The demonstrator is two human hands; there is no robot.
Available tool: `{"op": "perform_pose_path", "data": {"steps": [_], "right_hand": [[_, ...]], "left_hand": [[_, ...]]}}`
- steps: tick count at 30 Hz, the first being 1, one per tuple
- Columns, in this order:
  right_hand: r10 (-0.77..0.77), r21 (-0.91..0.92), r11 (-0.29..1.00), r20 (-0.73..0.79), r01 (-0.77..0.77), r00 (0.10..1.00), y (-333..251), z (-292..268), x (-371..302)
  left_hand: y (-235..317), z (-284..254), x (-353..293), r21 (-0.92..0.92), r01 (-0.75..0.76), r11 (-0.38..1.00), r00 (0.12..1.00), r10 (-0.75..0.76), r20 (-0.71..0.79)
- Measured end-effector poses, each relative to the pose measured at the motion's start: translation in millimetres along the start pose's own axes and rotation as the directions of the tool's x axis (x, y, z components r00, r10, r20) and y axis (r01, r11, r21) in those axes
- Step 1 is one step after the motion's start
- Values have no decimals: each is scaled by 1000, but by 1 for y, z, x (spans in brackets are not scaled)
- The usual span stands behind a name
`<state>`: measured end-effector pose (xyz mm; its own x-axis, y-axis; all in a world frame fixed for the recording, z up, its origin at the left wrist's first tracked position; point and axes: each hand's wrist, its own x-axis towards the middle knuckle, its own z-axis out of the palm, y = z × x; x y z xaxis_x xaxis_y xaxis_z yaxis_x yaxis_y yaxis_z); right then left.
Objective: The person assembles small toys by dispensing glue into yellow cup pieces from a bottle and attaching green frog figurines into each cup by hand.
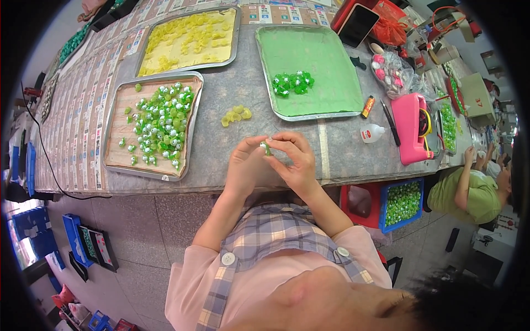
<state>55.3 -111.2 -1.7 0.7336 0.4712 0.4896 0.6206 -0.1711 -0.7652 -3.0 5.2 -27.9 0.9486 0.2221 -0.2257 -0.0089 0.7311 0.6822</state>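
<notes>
Near the table's front edge, a small green figure with white eyes [266, 148] is pinched at the fingertips of both hands. My left hand [247, 164] curls in from one side, its fingers closed at the figure's white end. Thumb and forefinger of my right hand [296, 163] grip its green body. Just beyond my hands lies a small cluster of translucent yellow pieces [236, 115]. To the left, a metal tray [113, 138] carries many similar green figures with white eyes. Ahead, a tray with a green liner [309, 55] holds a bunch of darker green figures.
A tray of yellow pieces [238, 33] stands at the far left. On the right are a white bottle [372, 133], an orange tube [367, 107], a black pen-like tool [390, 121] and a pink holder [407, 132]. A blue crate [422, 193] sits below the table edge. Another person [464, 190] is at right.
</notes>
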Motion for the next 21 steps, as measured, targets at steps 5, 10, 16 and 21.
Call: {"op": "perform_pose_path", "data": {"steps": [5, 10, 16, 21], "right_hand": [[-28, -55, 998, -27, 27, 999, -2, 1, 1], [-37, -84, 996, -17, 36, 999, -3, 0, 1], [-58, -92, 994, -26, 55, 998, -1, 1, 2], [-44, -50, 998, -32, 42, 999, -3, -1, 4]], "left_hand": [[-2, 0, 0, -53, 26, 998, 1000, -26, 4], [-4, 1, 1, -98, 48, 994, 999, -47, 12], [-4, 1, 1, -120, 68, 990, 998, -66, 17], [-4, 2, 1, -110, 58, 992, 998, -59, -7]]}}
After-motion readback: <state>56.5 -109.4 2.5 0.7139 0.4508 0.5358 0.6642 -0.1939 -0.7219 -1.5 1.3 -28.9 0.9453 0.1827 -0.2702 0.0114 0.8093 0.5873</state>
